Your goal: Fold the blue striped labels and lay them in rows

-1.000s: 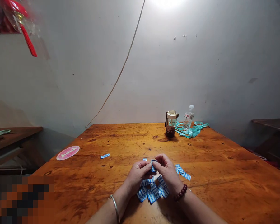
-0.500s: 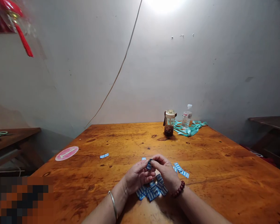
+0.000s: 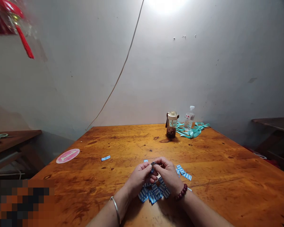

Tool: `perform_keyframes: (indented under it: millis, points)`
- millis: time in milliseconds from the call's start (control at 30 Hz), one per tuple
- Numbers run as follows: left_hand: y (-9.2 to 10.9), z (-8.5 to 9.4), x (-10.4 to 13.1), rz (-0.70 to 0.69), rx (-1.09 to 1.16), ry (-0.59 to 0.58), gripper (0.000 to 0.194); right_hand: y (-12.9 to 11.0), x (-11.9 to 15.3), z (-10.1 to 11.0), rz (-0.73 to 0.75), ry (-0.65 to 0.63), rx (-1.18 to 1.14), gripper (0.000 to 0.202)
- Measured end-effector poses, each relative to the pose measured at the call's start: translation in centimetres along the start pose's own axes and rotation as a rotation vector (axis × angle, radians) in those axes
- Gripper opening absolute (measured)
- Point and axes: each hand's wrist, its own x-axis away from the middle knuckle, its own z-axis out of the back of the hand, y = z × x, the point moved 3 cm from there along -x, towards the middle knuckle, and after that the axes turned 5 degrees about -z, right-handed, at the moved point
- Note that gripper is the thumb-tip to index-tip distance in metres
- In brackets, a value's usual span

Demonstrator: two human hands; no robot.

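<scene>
Pile of striped tabs [image 3: 155, 196], partly hidden by left hand [image 3: 138, 178] and right hand [image 3: 169, 175], fingers pinching one tab [image 3: 152, 170]; tumbler [image 3: 171, 126], bottle [image 3: 189, 119] stand beyond.

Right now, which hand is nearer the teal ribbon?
Right. The right hand is on the near side of the teal ribbon; the left hand is farther left.

Both our forearms bare, in from the bottom edge of view, angled toward each other. Left forearm [image 3: 105, 213] slants up to the right; right forearm [image 3: 203, 209] up to the left. Wrists well apart. Left hand [image 3: 140, 175]: thumb uppermost, fingers curled beneath. Right hand [image 3: 168, 173]: thumb pointing inward, forefinger arched above it. We have both hands in a tight pinch, fingertips close together; whether they touch each other, we cannot tell.
</scene>
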Motion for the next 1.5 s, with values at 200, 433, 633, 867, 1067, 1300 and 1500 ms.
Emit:
perform_keyframes:
  millis: [200,433,633,867,1067,1300,1500]
  points:
    - [-0.6,0.8,-0.4,0.027,0.059,0.042,0.019,-0.6,0.2,0.1,0.246,0.008,0.251,0.026]
    - [-0.7,0.9,-0.4,0.010,0.061,0.038,0.018,0.0,0.1,0.0,0.247,-0.004,0.304,0.029]
    - [-0.2,0.7,-0.4,-0.041,0.021,0.102,0.024,0.3,0.0,-0.4,0.053,-0.033,0.021,0.026]
    - [-0.1,0.3,-0.4,-0.103,-0.144,0.120,0.028,0.3,-0.2,0.2,-0.009,0.068,-0.032,0.026]
    - [0.8,0.9,-0.5,-0.132,-0.229,0.201,0.029,0.2,-1.3,1.8,0.044,0.170,0.138,0.022]
    - [2.4,6.6,-1.3,-0.236,-0.282,0.552,0.027,2.8,-6.6,4.2,-0.179,0.000,0.700,0.010]
    - [1.5,6.5,-1.5,-0.276,-0.427,0.465,0.024,4.5,-8.0,3.9,-0.178,0.022,0.983,0.013]
